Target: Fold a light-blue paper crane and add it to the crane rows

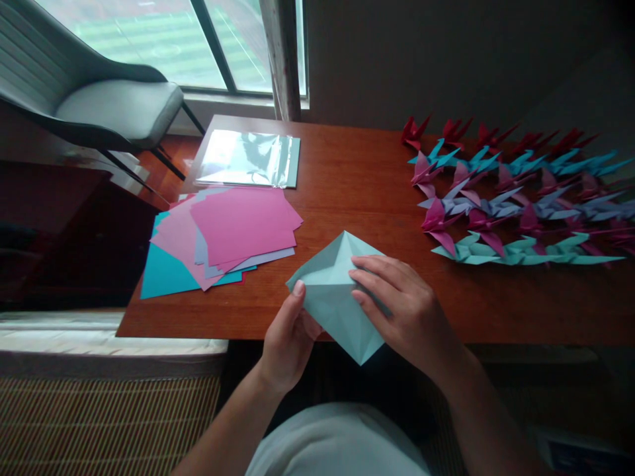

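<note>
A pale mint sheet of origami paper (332, 291), creased along several lines and turned like a diamond, is held over the table's front edge. My left hand (290, 337) pinches its left corner, thumb on top and fingers underneath. Across the right part of the paper lies my right hand (401, 304), its fingers bent on the upper face; its thumb is hidden, and the right corner is covered. To the right stand rows of folded paper cranes (491, 205) in red, blue, pink, lilac, magenta and mint.
Loose coloured paper sheets (243, 225) overlap on the table's left side. Behind them lies a clear plastic packet of paper (243, 158). The brown wooden table (347, 172) ends just in front of me. A grey chair (119, 109) stands by the window at the far left.
</note>
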Available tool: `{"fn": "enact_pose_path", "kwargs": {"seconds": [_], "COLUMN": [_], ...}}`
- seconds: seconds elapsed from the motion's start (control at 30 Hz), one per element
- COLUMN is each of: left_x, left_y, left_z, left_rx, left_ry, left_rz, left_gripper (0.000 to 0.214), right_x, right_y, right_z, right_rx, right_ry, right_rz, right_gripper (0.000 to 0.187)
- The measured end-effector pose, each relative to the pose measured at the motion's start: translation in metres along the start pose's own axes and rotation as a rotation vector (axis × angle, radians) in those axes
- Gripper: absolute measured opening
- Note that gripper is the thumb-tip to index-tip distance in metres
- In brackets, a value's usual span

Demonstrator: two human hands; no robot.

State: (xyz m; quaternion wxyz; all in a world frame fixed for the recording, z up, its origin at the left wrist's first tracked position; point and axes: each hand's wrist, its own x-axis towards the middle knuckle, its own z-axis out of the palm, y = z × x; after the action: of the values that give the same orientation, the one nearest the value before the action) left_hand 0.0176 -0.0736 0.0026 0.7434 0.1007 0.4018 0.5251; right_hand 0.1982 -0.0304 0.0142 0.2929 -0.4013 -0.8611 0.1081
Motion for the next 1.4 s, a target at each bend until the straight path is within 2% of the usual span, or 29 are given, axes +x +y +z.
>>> {"fn": "enact_pose_path", "kwargs": {"seconds": [0.37,0.47,0.6,0.67,0.8,0.97,1.2,1.4], "left_x": [0.0,0.002,0.006,0.007,0.007,0.006,0.005,0.007], "left_y": [0.005,0.001,-0.002,0.0,0.008,0.011,0.016,0.019], "left_z": [0.005,-0.003,-0.017,-0.018,-0.011,-0.013,-0.016,-0.014], "left_rx": [0.042,0.164,0.447,0.502,0.461,0.419,0.287,0.281], "left_ry": [0.02,0.022,0.097,0.112,0.103,0.093,0.067,0.019], "left_rz": [0.03,0.112,0.248,0.269,0.243,0.203,0.185,0.167], "left_gripper": [0.045,0.041,0.035,0.031,0.019,0.018,0.055,0.051], "right_x": [0.0,-0.001,-0.002,-0.003,-0.004,-0.006,-0.007,-0.007], "right_y": [-0.001,-0.001,-0.002,-0.002,-0.001,-0.001,0.0,0.002], "right_z": [0.0,0.001,0.003,0.005,0.007,0.01,0.011,0.009], "right_rx": [-0.029,-0.023,-0.005,0.003,-0.008,-0.027,-0.02,-0.005], "right_ry": [0.015,0.019,0.01,0.004,-0.01,-0.039,-0.042,-0.013], "right_rz": [-0.023,-0.021,-0.025,-0.028,-0.035,-0.033,-0.032,-0.031], "right_gripper": [0.021,0.02,0.024,0.026,0.028,0.031,0.031,0.034]}}
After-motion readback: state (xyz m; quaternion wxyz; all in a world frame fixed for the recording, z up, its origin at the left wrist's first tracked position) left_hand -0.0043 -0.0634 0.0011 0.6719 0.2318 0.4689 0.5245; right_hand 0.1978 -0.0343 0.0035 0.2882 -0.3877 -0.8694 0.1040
